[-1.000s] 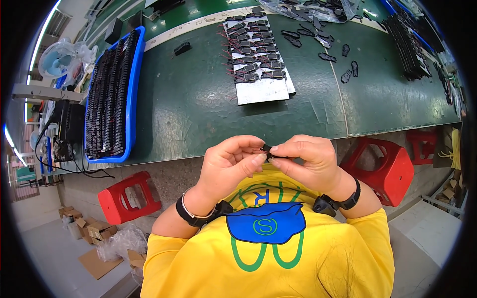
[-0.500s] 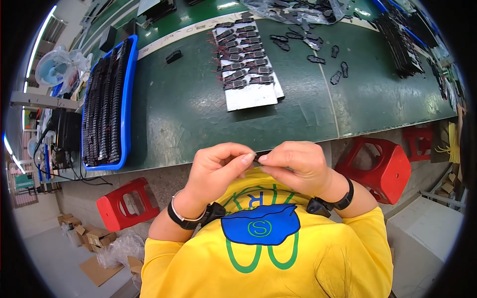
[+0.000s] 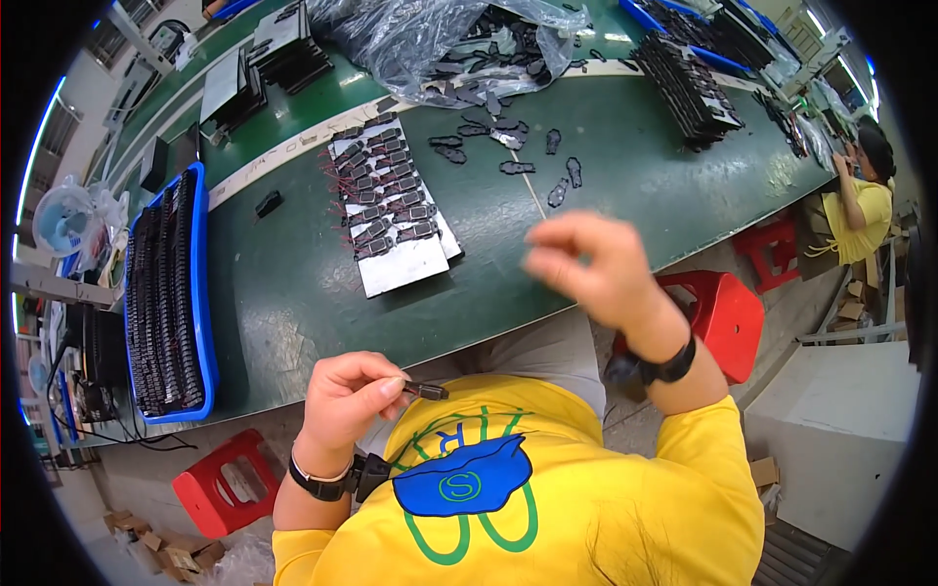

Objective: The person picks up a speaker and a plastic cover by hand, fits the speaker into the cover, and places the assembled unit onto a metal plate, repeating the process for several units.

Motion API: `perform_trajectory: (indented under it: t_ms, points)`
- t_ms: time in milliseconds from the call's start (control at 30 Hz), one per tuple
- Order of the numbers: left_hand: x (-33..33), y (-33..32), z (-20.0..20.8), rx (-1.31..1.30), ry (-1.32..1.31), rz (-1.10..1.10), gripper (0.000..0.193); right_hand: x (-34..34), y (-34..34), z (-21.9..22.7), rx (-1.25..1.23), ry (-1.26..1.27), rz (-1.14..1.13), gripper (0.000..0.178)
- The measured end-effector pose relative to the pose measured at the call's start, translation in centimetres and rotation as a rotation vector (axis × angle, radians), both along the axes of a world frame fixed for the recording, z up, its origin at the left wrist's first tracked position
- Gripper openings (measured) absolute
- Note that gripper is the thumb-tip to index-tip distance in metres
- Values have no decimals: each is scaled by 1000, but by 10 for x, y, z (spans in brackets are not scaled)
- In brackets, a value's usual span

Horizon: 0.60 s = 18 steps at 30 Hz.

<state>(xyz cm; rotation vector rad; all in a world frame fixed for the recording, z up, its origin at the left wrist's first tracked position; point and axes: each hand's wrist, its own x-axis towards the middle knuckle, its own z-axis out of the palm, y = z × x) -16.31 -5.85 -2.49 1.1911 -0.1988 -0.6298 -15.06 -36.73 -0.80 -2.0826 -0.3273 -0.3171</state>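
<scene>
Left hand (image 3: 337, 400) pinches one small black part (image 3: 430, 392) by its end, over the front of the yellow shirt (image 3: 576, 459). Right hand (image 3: 601, 269) is raised near the table (image 3: 293, 322) edge, thumb and forefinger slightly apart, nothing visible between. Part judged light, stiff, best gripped by its sides. Count: one white board (image 3: 405, 273) uppermost, bearing two rows of wired parts (image 3: 418, 230), too crowded to total; one blue tray (image 3: 207, 361); three red stools (image 3: 735, 327).

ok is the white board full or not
Not full: black parts with red wires cover most of the white board, but its near end is bare.
</scene>
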Motion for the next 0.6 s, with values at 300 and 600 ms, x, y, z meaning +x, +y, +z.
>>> perform_trajectory:
  t_ms: [300, 600]
  points:
    - [10, -1, -12, 25, -119, 97, 6, 117, -24, -3, -837, -72, 52, 24]
    - [10, 4, -16, -31, -126, 65, 7, 108, 3, 2, -887, -22, 123, 20]
